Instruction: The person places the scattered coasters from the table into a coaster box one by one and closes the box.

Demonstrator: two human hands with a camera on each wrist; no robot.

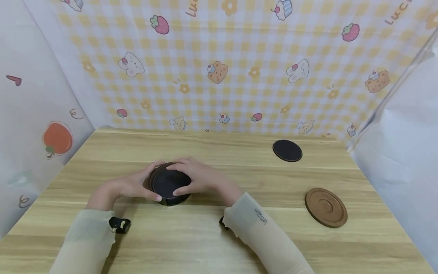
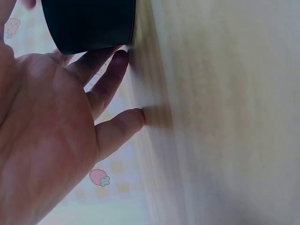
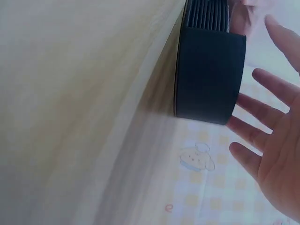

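Observation:
A round black coaster holder [image 3: 208,75] stands on the table with several thin coasters stacked inside, their edges showing through its slot in the right wrist view. A black coaster [image 1: 167,182] lies on top. My left hand [image 1: 138,184] holds the holder from the left, thumb at the front and fingers reaching round the back; its little finger meets the tabletop in the left wrist view. From the right, my right hand [image 1: 196,177] spans the holder with spread fingers, the thumb over the top coaster and fingertips by the back rim.
A dark round coaster [image 1: 287,150] lies flat at the back right of the wooden table [image 1: 205,239]. Nearer, on the right, is a brown round wooden disc [image 1: 326,207] with ringed grooves. A checked patterned cloth [image 1: 239,76] hangs behind, and pale sheets flank both sides.

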